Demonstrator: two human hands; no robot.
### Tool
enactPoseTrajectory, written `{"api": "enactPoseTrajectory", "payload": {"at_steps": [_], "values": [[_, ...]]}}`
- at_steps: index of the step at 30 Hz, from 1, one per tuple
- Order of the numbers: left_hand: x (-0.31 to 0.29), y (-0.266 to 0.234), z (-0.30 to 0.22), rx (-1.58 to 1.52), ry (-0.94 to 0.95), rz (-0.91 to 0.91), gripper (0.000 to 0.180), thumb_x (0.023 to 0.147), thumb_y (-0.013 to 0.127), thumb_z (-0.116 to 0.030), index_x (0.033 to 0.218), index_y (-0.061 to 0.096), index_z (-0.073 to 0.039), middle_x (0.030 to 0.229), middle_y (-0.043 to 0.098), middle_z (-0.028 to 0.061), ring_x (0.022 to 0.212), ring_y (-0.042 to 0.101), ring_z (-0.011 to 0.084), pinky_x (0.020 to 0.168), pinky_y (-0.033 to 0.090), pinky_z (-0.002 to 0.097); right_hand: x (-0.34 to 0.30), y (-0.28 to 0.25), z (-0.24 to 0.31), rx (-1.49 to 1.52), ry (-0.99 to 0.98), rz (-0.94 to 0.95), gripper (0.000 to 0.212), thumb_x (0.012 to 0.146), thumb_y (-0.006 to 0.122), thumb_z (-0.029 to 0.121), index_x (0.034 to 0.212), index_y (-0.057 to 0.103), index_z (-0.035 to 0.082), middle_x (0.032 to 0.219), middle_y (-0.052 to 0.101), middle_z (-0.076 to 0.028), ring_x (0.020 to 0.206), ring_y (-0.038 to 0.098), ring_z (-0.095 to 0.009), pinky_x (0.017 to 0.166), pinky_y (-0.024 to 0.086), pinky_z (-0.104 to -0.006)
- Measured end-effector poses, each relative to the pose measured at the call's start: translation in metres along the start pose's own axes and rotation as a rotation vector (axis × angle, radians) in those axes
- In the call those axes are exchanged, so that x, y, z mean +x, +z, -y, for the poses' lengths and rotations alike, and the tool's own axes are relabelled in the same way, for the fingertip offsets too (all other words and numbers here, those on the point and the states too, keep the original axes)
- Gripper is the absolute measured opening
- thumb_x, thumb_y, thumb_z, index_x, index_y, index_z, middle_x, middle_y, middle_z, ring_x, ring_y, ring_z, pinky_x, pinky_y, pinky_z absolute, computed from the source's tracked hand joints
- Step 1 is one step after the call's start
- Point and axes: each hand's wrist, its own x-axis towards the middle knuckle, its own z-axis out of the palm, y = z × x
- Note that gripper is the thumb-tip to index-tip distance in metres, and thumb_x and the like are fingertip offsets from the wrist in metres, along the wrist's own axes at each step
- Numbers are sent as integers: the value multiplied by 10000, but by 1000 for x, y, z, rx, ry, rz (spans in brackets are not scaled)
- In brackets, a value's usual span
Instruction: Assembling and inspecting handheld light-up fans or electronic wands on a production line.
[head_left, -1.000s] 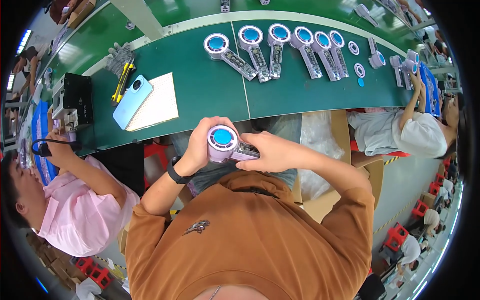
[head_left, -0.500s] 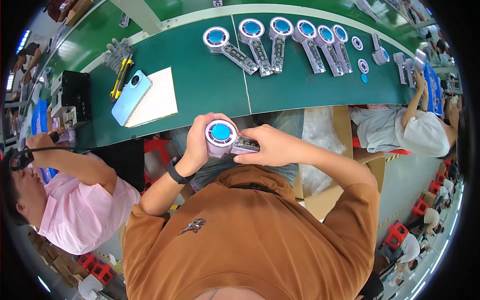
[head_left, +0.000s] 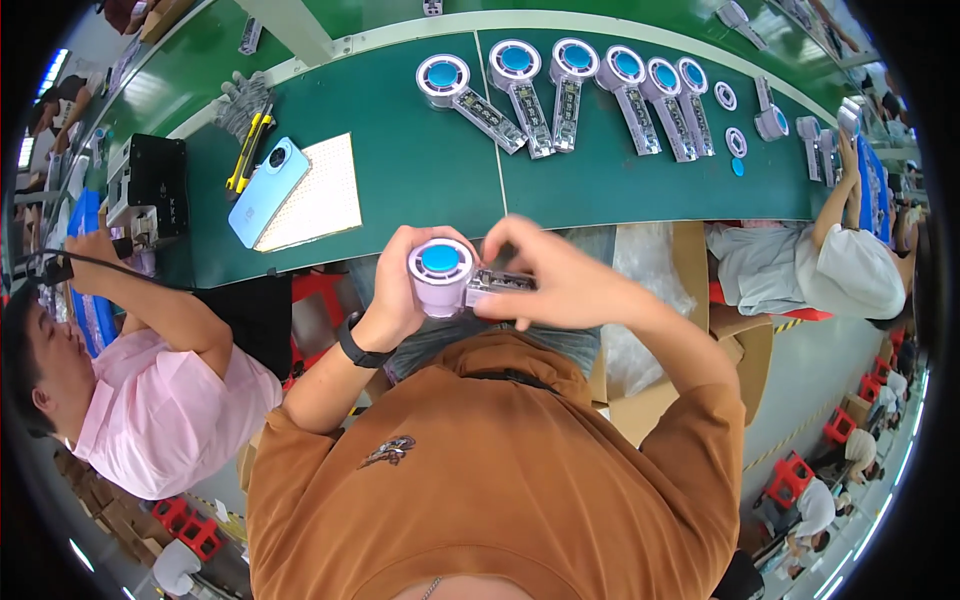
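Note:
In front of my waist, just off the table's near edge, my left hand [head_left: 396, 288] is closed around the round head of a pale lilac handheld fan [head_left: 440, 292]. A blue disc sits in the middle of the white ring on top of the head. The fan's clear handle, with a circuit board showing inside, points right. Over this handle is my right hand [head_left: 570, 275], thumb and forefinger spread apart and slightly blurred. Its thumb lies by the handle; whether it touches is hard to tell.
Several similar fans [head_left: 575, 90] lie in a row across the green table [head_left: 400, 190]. Two white rings [head_left: 725, 95] and a loose blue disc [head_left: 738, 167] are right of them. At left are a phone [head_left: 268, 195], a yellow cutter [head_left: 250, 150] and gloves [head_left: 240, 105]. Co-workers sit on both sides.
My right hand has loosened from the fan's handle, its forefinger lifting up and away. My left hand keeps its hold, and the fan's head has tilted slightly. The view has shifted a little.

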Motion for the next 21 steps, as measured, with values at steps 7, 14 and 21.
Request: {"api": "enactPoseTrajectory", "payload": {"at_steps": [7, 14, 21], "values": [[-10, 17, -21, -229, 72, -69, 478, 896, 327, -391, 885, 580, 15, 867, 649, 157, 775, 613, 235, 746, 493, 317, -11, 13, -3, 88, -506, -434, 410, 770, 744, -1, 1129, 545, 12, 1080, 662, -120, 1044, 627, -179, 881, 508, -306], [-24, 13, -23, -341, -30, 12, 444, 914, 309, -321, 906, 606, 8, 897, 655, 136, 835, 635, 221, 797, 504, 329, -1, 2, -7, 57, -431, -400, 362, 749, 778, 32, 1052, 582, 6, 1024, 680, -102, 973, 653, -162, 843, 514, -287], [-22, 5, -17, -298, -35, 10, 429, 898, 333, -305, 878, 599, 31, 871, 647, 134, 826, 631, 207, 781, 501, 319, -4, -1, -11, -48, -453, -303, 407, 712, 805, 43, 1039, 563, 20, 1036, 673, -126, 984, 660, -201, 845, 520, -316]]}}
